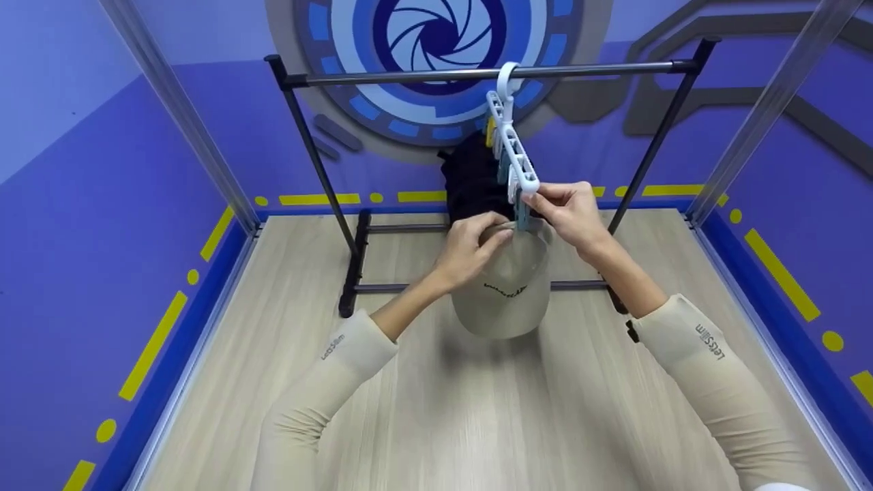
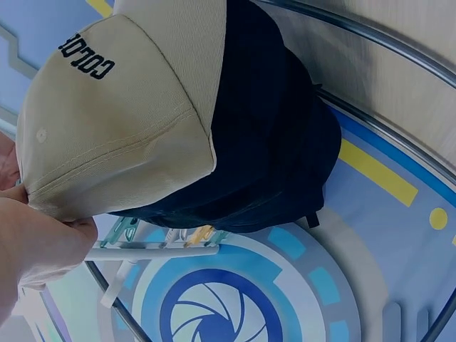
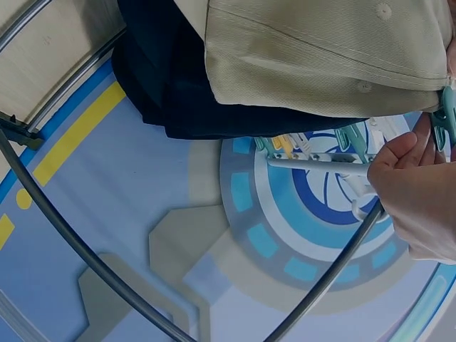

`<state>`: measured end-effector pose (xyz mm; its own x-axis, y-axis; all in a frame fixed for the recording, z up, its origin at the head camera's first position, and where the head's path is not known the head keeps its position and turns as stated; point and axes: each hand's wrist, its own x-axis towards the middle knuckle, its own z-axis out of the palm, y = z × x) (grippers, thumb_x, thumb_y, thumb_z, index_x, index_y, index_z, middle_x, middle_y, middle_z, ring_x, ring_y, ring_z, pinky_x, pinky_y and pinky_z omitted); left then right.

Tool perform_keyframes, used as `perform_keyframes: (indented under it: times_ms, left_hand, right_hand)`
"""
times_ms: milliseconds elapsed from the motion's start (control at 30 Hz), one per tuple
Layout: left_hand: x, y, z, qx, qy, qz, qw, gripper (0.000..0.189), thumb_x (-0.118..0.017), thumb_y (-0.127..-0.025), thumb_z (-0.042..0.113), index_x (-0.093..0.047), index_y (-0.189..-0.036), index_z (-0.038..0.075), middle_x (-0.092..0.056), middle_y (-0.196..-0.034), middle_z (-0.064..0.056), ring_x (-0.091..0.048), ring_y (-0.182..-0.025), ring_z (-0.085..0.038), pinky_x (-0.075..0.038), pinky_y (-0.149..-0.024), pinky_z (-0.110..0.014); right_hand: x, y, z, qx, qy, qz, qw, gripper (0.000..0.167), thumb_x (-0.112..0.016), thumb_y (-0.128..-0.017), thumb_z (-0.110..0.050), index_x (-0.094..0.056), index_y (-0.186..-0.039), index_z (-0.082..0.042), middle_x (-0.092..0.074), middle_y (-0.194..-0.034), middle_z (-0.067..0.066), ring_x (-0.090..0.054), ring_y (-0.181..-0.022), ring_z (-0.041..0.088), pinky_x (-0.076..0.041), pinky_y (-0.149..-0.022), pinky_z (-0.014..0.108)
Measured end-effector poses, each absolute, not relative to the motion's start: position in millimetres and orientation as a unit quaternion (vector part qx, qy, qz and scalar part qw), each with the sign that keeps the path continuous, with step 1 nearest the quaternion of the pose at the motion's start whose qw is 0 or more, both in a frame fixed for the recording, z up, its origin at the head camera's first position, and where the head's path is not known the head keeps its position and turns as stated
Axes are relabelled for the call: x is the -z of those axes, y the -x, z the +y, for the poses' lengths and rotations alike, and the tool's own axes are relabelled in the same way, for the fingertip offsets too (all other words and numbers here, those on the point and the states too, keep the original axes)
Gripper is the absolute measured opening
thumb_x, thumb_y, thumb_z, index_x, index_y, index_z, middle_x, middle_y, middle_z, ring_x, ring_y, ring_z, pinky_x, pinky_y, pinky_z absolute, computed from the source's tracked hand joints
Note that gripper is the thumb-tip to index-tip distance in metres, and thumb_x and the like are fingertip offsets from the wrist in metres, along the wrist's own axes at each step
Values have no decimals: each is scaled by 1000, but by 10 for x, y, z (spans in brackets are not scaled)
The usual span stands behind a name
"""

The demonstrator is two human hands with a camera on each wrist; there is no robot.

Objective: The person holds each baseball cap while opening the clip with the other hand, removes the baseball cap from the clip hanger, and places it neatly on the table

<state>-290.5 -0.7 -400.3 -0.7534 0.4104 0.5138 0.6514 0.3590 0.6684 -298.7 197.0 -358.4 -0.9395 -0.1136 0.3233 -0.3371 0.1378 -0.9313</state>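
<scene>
A beige cap (image 1: 501, 307) with dark lettering hangs below the near end of a white clip hanger (image 1: 524, 164). My left hand (image 1: 470, 249) pinches the cap's upper edge between thumb and fingers. With thumb and fingers, my right hand (image 1: 573, 215) grips a teal clip (image 1: 522, 217) at that end of the hanger. In the right wrist view the clip (image 3: 445, 117) is right at the cap's edge. Behind the beige cap hangs dark headwear (image 2: 278, 135), partly hidden by it. More clips, among them a yellow one (image 1: 490, 131), line the hanger.
The hanger's hook sits over the top bar (image 1: 409, 76) of a dark metal rack. The rack's feet (image 1: 348, 300) stand on a wood-grain surface (image 1: 436, 423). Blue and purple printed panels (image 1: 116, 225) enclose the back and both sides.
</scene>
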Motion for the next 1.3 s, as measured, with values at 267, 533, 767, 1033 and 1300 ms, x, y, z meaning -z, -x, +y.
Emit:
perform_keyframes:
  times_ms: [267,533,767,1033,1300]
  left_hand:
    - [4047,2903,-22,465,329,-812,128,18,-64,-101,15,-73,-106,0,-76,-103,-11,-70,-95,-20,-55,-88,-29]
    - [4082,2883,-53,455,344,-813,119,17,-65,-101,15,-73,-104,0,-75,-102,-11,-70,-97,-20,-55,-90,-31]
    - [4107,2851,-94,453,345,-814,114,17,-65,-101,15,-73,-105,1,-76,-102,-11,-70,-96,-20,-55,-89,-30]
    - [4137,2817,-161,457,346,-813,109,19,-63,-102,16,-74,-110,2,-76,-108,-10,-71,-100,-20,-56,-91,-30]
    - [4165,2801,-203,458,334,-817,107,17,-66,-100,16,-75,-107,3,-77,-106,-9,-71,-96,-19,-55,-85,-27]
  right_hand:
    - [3584,2984,1947,-644,-145,-747,83,28,-69,-95,-2,-69,-119,13,-76,-95,-12,-71,-91,-3,-56,-84,15]
    - [3597,3002,1947,-642,-150,-747,85,28,-68,-96,-3,-69,-120,13,-76,-89,-17,-70,-91,-2,-55,-84,15]
    - [3627,3001,1968,-636,-148,-754,67,32,-63,-100,-5,-65,-124,15,-73,-86,-18,-63,-83,-3,-51,-76,14]
    - [3668,2998,1981,-631,-151,-758,73,31,-60,-103,-9,-65,-124,13,-69,-85,-17,-58,-78,3,-50,-71,16]
    - [3701,3006,2003,-610,-157,-772,83,32,-57,-105,-14,-65,-127,8,-67,-87,-16,-59,-79,7,-51,-71,17]
